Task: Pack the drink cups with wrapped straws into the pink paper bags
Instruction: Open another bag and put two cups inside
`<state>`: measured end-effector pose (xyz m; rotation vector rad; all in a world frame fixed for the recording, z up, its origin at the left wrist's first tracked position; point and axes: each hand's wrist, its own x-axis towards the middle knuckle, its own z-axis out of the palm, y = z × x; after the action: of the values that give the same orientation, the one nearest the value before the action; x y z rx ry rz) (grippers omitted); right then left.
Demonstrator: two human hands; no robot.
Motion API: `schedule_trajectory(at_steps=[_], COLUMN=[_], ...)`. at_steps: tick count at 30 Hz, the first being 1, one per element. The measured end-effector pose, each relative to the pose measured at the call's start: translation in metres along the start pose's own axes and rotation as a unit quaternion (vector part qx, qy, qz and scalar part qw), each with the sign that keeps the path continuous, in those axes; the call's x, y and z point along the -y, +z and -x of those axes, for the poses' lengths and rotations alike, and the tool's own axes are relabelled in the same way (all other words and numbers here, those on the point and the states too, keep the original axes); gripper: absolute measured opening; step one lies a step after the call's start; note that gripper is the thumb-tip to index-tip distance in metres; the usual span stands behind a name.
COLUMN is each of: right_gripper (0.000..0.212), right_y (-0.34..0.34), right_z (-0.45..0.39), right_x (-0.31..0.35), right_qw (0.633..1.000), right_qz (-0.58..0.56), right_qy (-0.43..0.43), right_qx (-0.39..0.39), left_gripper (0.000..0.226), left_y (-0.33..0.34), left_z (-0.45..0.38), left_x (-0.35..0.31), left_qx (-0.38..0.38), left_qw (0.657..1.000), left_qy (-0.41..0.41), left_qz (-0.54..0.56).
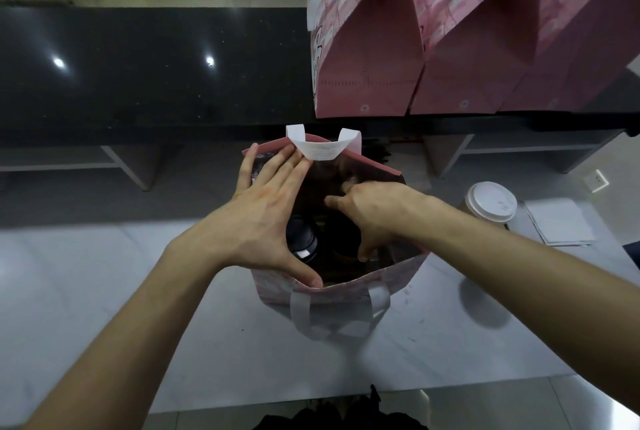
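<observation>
Standing on the pale worktop [104, 274], one open pink paper bag [346, 294] serves as the landmark, its near white handle [332, 322] hanging down the front wall towards the person. Two bare hands work at its mouth. The left hand [266, 218] lies spread across the bag's left rim, fingers flat and apart, the thumb hooked over the near edge and the fingertips reaching the far white handle [322, 149], gripping nothing that can be seen. The right hand [374, 211] reaches down inside the bag from its right side, fingers curled; whether it clasps anything cannot be told in the dark interior. Inside the bag, under the left hand, one cup with a black lid [301, 239] stands upright; a second dark round shape beside it, beneath the right hand, is too dim to name. No wrapped straw can be made out. To the right of the bag, well apart from it, one cup with a white lid [491, 201] stands on the worktop, and just beyond that lies a flat white paper stack [557, 222]. Behind the bag, on the raised dark counter [156, 66], three more pink paper bags stand in a row to the right: the nearest [367, 59], a second [474, 59] and a third [581, 42] cut off by the frame edge.
</observation>
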<state>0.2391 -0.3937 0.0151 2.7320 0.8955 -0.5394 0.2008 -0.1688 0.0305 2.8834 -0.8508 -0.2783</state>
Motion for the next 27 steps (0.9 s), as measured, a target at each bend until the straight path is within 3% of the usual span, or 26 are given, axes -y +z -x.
schedule_trajectory(at_steps=[12, 17, 21, 25, 27], right_gripper=[0.096, 0.1, 0.081, 0.063, 0.062], right_y=[-0.002, -0.012, -0.028, -0.04, -0.04], right_z=[0.007, 0.019, 0.049, 0.084, 0.103], right_x=[0.02, 0.011, 0.002, -0.004, -0.01], right_qw=[0.992, 0.997, 0.989, 0.981, 0.978], right_qz=[0.103, 0.025, -0.099, -0.089, -0.073], right_qy=[-0.069, -0.037, -0.015, 0.026, 0.055], right_qx=[-0.035, -0.061, -0.11, -0.172, -0.19], left_gripper=[0.171, 0.166, 0.129, 0.061, 0.041], left_y=[-0.004, -0.006, -0.016, -0.037, -0.049], left_z=[0.002, 0.004, 0.007, 0.007, 0.002], left_x=[-0.004, -0.006, -0.01, -0.023, -0.038], left_qx=[-0.003, -0.006, -0.023, -0.063, -0.074], left_qw=[1.0, 1.0, 1.0, 0.998, 0.995], left_qy=[-0.008, -0.009, -0.001, 0.002, -0.01], left_qz=[-0.01, -0.017, -0.022, -0.029, -0.063])
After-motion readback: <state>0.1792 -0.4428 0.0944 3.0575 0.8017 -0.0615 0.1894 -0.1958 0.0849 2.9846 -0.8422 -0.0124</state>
